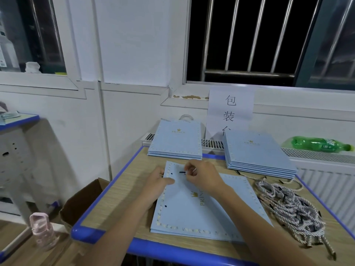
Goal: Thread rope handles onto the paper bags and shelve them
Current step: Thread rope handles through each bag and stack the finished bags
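Observation:
A flat light-blue paper bag (194,214) with a gold crown print lies in front of me on the table (119,191), its punched holes along the left edge. My left hand (156,186) rests on the bag's upper left corner, thumb lying across the paper. My right hand (199,174) pinches a rope end with a black tip (182,172) just beside the upper hole (171,173). A second hole (165,206) shows lower down. A heap of twisted grey-white rope handles (288,206) lies to the right.
Two stacks of blue bags sit at the back, one on the left (175,139) and one on the right (257,152). A green bottle (318,144) lies on the radiator. An open cardboard box (82,202) and a pink bottle (41,229) stand at the left.

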Demonstrator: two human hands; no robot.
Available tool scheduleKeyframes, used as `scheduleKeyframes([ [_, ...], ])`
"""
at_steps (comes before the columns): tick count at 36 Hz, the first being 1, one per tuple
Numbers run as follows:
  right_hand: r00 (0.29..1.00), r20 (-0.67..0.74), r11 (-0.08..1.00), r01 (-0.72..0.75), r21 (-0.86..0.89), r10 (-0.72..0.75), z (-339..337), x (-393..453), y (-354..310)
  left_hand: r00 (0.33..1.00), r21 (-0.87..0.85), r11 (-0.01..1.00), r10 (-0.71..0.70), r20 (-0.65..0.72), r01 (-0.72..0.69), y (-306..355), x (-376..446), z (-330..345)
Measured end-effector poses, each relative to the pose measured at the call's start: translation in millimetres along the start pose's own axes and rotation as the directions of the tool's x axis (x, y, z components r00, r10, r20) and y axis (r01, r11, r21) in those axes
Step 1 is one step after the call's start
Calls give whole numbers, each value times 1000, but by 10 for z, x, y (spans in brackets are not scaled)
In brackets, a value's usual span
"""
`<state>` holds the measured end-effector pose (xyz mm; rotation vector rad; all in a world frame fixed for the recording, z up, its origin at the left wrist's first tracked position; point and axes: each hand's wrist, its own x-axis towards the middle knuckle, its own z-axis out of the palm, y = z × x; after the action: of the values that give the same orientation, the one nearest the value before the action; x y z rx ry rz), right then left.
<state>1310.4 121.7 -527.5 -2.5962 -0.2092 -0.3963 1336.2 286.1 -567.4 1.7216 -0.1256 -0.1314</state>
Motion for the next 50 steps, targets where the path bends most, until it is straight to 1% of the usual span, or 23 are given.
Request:
scheduleKeyframes([
  [4, 997, -7, 995, 73, 74, -73, 59, 54, -78, 1000, 10, 1000, 13, -3, -13, 17, -8, 10],
  [7, 994, -14, 991, 106, 83, -105, 95, 86, -102, 1000, 10, 1000, 15, -5, -15, 22, -17, 8],
  [17, 975, 47, 974, 218, -66, -215, 163, 186, -113, 999, -4, 999, 36, 19, -36, 17, -23, -7],
  [23, 974, 61, 968, 226, -107, -220, 240, 195, -133, 999, 3, 999, 54, 6, -54, 39, -73, 3],
  [25, 981, 17, 980, 192, -54, -191, 267, 176, -122, 999, -7, 999, 49, -18, -50, 43, -72, -4],
  [26, 988, -19, 988, 152, 9, -151, 279, 171, -106, 999, -15, 999, 34, -35, -34, 54, -75, -6],
  [28, 995, -93, 981, 56, 184, -40, 286, 155, -76, 999, -37, 999, -13, -52, 11, 58, -58, -11],
  [30, 992, -119, 941, -4, 338, 47, 280, 134, -51, 999, -40, 999, -30, -16, 29, 75, -44, -15],
  [34, 990, -111, 877, -26, 479, 90, 276, 97, -17, 989, -3, 993, 115, 98, -115, 130, -4, -84],
  [37, 987, -122, 859, -28, 511, 105, 329, 96, 29, 970, 114, 970, 198, 141, -215, 101, 66, -118],
  [42, 985, -132, 821, -19, 571, 115, 396, 81, 69, 944, 126, 938, 309, 115, -322, 63, 86, -62],
  [45, 986, -144, 829, 10, 559, 85, 395, 76, 65, 936, 153, 924, 337, 104, -350, 48, 83, -57],
  [50, 982, -171, 837, 23, 547, 85, 405, 51, 67, 930, 300, 881, 349, 112, -367, 32, 85, -67],
])
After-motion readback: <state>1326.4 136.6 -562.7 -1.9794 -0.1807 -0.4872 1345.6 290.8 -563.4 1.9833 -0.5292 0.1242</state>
